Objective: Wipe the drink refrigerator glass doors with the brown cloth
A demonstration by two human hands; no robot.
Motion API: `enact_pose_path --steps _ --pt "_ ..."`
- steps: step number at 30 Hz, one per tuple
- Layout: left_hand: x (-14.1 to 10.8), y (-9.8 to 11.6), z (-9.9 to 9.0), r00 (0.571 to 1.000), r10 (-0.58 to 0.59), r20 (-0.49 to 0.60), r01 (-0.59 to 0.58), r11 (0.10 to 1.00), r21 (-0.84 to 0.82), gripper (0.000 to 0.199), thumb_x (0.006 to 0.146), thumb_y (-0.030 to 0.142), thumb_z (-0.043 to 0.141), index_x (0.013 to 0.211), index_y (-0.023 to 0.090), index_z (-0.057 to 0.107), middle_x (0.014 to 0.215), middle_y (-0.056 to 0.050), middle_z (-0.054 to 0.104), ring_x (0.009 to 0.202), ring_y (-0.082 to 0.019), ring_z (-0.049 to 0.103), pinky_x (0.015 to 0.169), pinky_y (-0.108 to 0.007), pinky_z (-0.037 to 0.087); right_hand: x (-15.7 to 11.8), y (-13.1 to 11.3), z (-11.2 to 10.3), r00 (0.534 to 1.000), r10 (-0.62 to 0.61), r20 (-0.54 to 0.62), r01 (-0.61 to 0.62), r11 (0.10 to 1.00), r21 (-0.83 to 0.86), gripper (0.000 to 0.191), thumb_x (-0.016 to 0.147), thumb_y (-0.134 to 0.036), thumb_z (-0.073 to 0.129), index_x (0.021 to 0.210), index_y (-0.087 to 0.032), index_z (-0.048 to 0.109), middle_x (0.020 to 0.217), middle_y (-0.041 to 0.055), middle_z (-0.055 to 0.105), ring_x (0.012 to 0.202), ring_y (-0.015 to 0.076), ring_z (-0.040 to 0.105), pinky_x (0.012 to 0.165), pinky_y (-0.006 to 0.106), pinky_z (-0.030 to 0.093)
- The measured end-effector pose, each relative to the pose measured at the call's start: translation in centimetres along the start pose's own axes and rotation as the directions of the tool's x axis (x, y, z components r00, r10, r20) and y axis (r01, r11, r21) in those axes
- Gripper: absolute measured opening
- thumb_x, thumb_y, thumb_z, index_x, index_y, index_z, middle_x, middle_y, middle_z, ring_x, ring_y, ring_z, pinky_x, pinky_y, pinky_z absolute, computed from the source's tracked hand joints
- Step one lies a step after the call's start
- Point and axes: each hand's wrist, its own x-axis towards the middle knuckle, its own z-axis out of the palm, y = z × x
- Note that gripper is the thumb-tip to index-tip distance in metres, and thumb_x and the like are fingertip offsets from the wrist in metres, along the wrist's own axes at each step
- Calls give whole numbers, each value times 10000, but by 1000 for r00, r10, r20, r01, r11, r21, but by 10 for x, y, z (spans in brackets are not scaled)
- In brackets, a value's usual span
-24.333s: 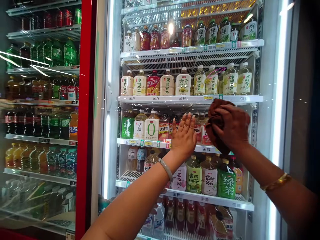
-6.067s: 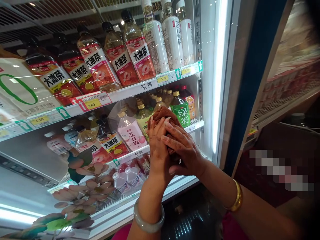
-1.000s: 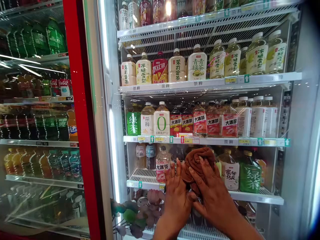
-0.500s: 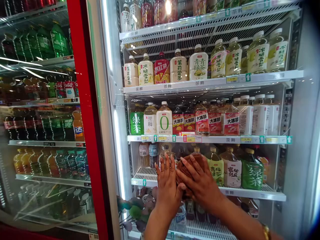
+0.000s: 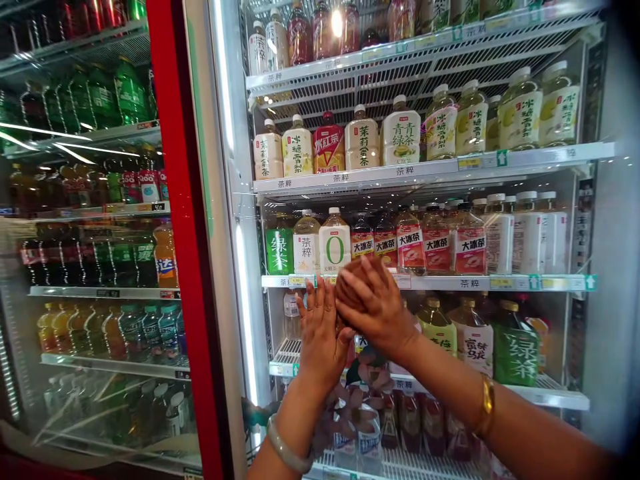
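1. a lit drinks fridge [image 5: 603, 233] behind; on its shelf, one 0 bottle [image 5: 335, 233].
2. one cloth [image 5: 354, 265], just below-right of the 0 bottle, clamped under the right hand [image 5: 383, 313].
3. left hand [image 5: 323, 340] below the 0 bottle, fingers apart, holding nothing.
4. likely mid-wipe; the next move calls for flat pressure.
5. two bangles: one pale [image 5: 287, 448], one gold [image 5: 485, 403].

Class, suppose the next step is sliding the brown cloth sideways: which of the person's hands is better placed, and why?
The right hand, most likely: it lies directly over the brown cloth. The left hand is open just beside it; whether it touches the cloth is unclear.
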Motion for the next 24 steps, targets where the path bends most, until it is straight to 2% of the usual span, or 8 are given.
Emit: enact_pose_path --steps 2,5,9,11,13,18,21,24 --pt "-11 -7 -5 999 24 42 -25 999 32 795 1065 649 181 1715 216 33 1790 -116 93 1667 -262 -23 1357 -545 -43 -20 -5 -8 992 -127 21 126 990 65 207 935 -250 692 1137 -281 715 1646 51 471 1619 388 258 1216 717 398" --pt "-18 -17 -14 993 55 108 -63 995 73 810 1051 675 171 1715 223 69 1785 -119 130 1666 -266 -10 1361 -549 -15 -29 13 -21 972 -233 25 230 969 89 121 910 -219 720 1025 -253 713 1638 30 485 1603 390 297 1214 708 403" --pt "6 -25 -18 989 92 120 -99 993 58 823 1044 691 197 1715 244 31 1789 -102 121 1666 -255 -28 1362 -534 -34 22 52 -14 996 -78 -53 74 994 -83 251 888 -194 747 1112 -306 720 1709 8 371 1632 381 221 1265 684 337" --pt "25 -30 -17 992 97 85 -99 995 25 828 1040 700 194 1714 257 6 1794 -93 93 1666 -254 -29 1360 -532 -54 54 55 2 993 12 -119 -26 994 -111 278 906 -250 739 1172 -327 723 1706 34 362 1635 383 204 1266 676 331" --pt "41 -35 -15 997 77 30 -76 997 -15 841 1027 723 167 1711 270 -18 1796 -91 78 1667 -260 -18 1357 -546 -55 75 43 18 994 54 -95 -63 994 -89 243 916 -332 724 1159 -318 732 1672 55 403 1638 395 180 1270 696 296" --pt "47 -51 -24 999 -1 -42 -2 999 -54 827 1023 725 116 1708 286 -31 1797 -84 52 1664 -265 -44 1354 -571 -26 55 5 21 986 -126 109 120 991 56 338 910 -421 697 1211 -267 718 1589 115 499 1640 423 132 1263 745 268" --pt "43 -57 -37 999 44 26 -45 999 28 832 1024 727 143 1710 282 -9 1794 -88 89 1665 -270 -13 1357 -574 -11 41 19 8 960 -249 131 242 968 65 235 941 -336 679 1170 -298 715 1544 69 556 1638 372 184 1255 728 314" --pt "57 -61 -48 993 83 79 -90 993 81 842 1019 738 162 1713 283 23 1794 -82 92 1666 -262 -12 1361 -554 -13 64 51 8 972 -213 101 215 977 -4 252 941 -292 680 1190 -317 706 1572 45 534 1633 358 205 1282 708 283"
